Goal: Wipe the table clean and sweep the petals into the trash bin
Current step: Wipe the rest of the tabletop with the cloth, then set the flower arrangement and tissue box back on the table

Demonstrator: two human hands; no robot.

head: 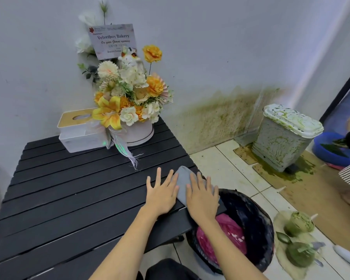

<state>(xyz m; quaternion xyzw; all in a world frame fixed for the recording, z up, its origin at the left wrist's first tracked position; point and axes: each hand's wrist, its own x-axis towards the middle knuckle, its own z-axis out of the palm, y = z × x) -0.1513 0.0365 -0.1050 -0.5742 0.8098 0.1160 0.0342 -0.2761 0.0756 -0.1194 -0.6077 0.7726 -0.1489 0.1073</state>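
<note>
Black slatted table; grey cloth; black-lined trash bin with pink inside; orange, yellow and cream flowers; white tissue box; green-stained white pedal bin

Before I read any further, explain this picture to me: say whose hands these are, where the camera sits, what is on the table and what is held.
There is no machine here. One camera on a person's head looks down at their two bare hands. The left hand and right hand lie flat, fingers straight, pressing a folded grey cloth at the edge of the black slatted table. Nothing is gripped. Further back stand a flower arrangement in a white round box and a white tissue box with a wooden lid. Below the table edge is a black-lined trash bin.
</note>
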